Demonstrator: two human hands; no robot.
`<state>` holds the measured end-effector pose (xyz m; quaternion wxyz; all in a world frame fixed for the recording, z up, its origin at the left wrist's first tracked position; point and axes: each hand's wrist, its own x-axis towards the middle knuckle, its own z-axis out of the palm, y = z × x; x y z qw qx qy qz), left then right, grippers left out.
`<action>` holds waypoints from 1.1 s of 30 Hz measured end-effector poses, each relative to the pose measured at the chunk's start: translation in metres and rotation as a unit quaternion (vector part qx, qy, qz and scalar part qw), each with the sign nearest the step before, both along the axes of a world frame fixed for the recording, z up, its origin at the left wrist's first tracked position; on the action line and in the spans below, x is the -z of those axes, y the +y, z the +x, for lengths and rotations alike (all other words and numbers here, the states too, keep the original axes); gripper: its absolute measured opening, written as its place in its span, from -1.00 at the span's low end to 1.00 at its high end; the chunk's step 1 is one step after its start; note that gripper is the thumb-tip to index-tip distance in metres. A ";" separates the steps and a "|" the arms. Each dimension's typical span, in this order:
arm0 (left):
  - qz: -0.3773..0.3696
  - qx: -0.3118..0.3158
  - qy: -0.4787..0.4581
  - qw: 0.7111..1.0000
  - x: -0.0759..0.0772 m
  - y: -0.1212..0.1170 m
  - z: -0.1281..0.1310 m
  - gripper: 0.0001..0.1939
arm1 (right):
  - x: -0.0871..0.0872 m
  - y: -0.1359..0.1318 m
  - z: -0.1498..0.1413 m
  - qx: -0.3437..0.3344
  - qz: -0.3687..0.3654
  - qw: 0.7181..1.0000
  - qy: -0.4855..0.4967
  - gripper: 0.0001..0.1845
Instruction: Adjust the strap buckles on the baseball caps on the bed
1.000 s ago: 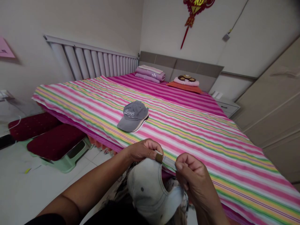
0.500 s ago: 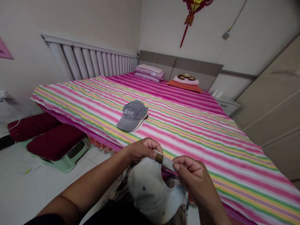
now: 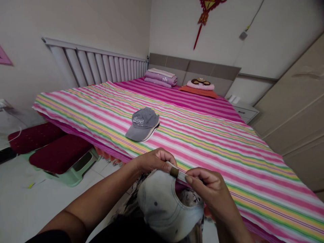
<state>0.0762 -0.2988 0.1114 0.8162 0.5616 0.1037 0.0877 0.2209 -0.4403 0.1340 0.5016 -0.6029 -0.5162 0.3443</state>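
Note:
A pale, faded baseball cap [image 3: 162, 202] is held over my lap with its back opening towards the bed. My left hand [image 3: 155, 160] pinches the left end of its adjusting strap, beside a brownish metal buckle [image 3: 174, 172]. At the other end, my right hand [image 3: 209, 184] grips the strap between thumb and fingers. The strap spans the short gap between both hands. Beyond them, a grey cap [image 3: 143, 123] with white lettering rests on the striped bedspread, its brim pointing to the lower left. More cap edges show beneath it.
The bed [image 3: 106, 104] fills the middle, with a folded purple quilt [image 3: 162, 79] and a pink-and-orange pile [image 3: 199, 86] near the headboard. A radiator [image 3: 96, 62] runs along the left wall. Dark red-topped stools [image 3: 60, 153] stand at the left. A wardrobe [image 3: 298, 111] stands at the right.
The visible strap between buckle and right hand has become shorter, and my right hand has shifted slightly left. The right part of the cap's rim now shows more clearly.

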 end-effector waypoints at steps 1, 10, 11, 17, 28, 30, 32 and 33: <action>0.002 0.000 0.002 1.000 0.000 0.000 0.000 -0.67 | -0.001 0.000 0.000 -0.006 -0.003 1.000 -0.004 -0.80; 0.021 0.009 0.006 1.000 0.000 0.000 0.000 -0.67 | -0.007 0.001 0.000 -0.008 -0.015 0.999 -0.033 -0.79; 0.022 0.008 0.006 1.000 0.000 0.000 0.000 -0.68 | -0.007 0.001 0.000 -0.008 -0.015 0.999 -0.036 -0.79; 0.013 0.000 0.013 1.000 -0.001 -0.001 0.001 -0.67 | -0.003 0.000 -0.001 0.023 -0.007 0.999 -0.045 -0.78; 0.003 -0.025 0.020 0.999 -0.002 -0.004 0.003 -0.69 | 0.008 0.000 -0.003 0.070 0.005 0.997 -0.033 -0.75; -0.001 -0.034 0.022 0.999 -0.003 -0.006 0.003 -0.71 | 0.009 0.001 -0.002 0.073 -0.001 0.997 -0.018 -0.74; -0.004 -0.037 0.018 0.999 -0.003 -0.008 0.004 -0.73 | 0.010 0.002 -0.002 0.067 -0.008 0.998 -0.007 -0.74; -0.007 -0.040 0.018 0.999 -0.003 -0.008 0.005 -0.74 | 0.010 0.002 -0.002 0.065 -0.010 0.998 0.000 -0.74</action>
